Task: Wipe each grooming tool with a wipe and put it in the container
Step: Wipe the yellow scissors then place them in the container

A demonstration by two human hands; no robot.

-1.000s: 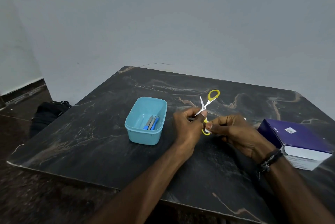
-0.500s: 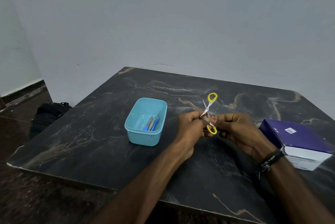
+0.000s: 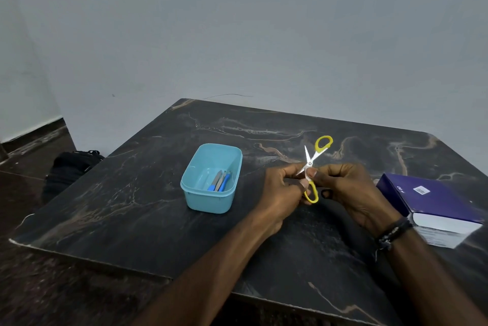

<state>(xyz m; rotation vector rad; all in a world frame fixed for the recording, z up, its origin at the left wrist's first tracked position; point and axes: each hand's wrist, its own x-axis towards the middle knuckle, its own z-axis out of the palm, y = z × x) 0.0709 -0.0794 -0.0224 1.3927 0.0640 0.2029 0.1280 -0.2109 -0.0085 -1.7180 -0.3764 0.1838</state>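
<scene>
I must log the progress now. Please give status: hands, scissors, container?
Both hands, left hand and right hand, grip the open yellow scissors above the table. Container holds some tools. Path to it clear.

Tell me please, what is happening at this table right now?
A person holds small yellow-handled scissors above a dark marble table, blades spread open. Both the left hand and the right hand pinch them near the pivot, apparently cleaning them, though no wipe is clearly visible. A light blue container to the left already holds a few tools. The scissors are not yet in it. A purple box lies at the right.
</scene>
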